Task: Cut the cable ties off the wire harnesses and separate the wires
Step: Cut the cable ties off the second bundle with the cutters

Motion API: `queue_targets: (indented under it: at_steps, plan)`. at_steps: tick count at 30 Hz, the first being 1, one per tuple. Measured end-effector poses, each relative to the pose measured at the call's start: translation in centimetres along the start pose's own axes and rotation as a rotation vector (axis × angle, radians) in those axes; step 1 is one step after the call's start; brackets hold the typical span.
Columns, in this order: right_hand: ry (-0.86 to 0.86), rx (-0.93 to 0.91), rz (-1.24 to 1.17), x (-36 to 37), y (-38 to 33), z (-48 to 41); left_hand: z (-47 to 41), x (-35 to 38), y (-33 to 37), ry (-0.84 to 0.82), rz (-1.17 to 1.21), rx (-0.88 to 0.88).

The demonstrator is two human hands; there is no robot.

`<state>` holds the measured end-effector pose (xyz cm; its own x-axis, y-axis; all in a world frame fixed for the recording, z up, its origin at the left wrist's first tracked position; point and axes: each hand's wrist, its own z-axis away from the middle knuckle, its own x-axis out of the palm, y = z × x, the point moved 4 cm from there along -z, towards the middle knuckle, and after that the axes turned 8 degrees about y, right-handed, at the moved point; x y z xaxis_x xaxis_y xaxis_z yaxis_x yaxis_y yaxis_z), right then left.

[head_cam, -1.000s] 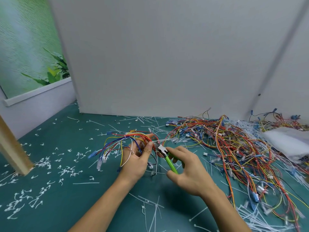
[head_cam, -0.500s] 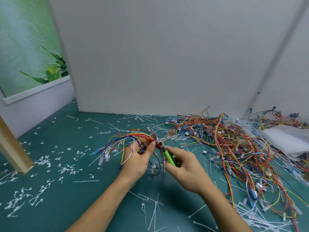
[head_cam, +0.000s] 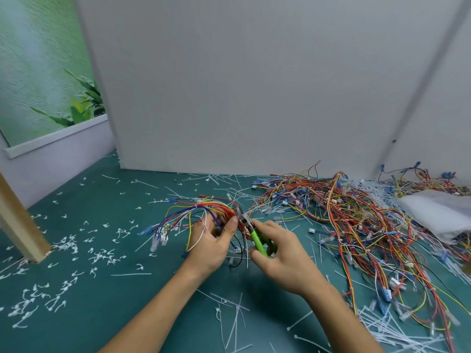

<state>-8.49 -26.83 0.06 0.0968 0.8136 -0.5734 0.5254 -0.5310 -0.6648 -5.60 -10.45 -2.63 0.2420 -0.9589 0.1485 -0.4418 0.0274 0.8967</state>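
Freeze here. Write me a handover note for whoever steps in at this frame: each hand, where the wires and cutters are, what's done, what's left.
Left hand: grips a wire bundle over the green mat.
Right hand: grips the green-handled cutters, with the tip at the bundle beside the left thumb.
Done: many snipped tie bits lie on the mat at left, and long ties lie at lower right.
Left: I cannot tell whether the tie at the tip is cut. The big tangled pile of wires on the right awaits work.
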Motion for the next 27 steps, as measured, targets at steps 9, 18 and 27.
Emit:
queue_targets:
  at_steps: [9,18,27]
  plan:
    - [0.044,-0.017,-0.042,0.6,0.1,0.1,0.1,0.1,0.2,0.016,-0.027,0.038]
    - [0.022,0.044,-0.059,1.4,0.4,0.1,-0.1,-0.1,0.0,0.099,-0.012,0.018]
    - [0.051,0.082,-0.049,1.2,0.7,0.3,-0.1,-0.2,-0.3,0.104,0.000,-0.009]
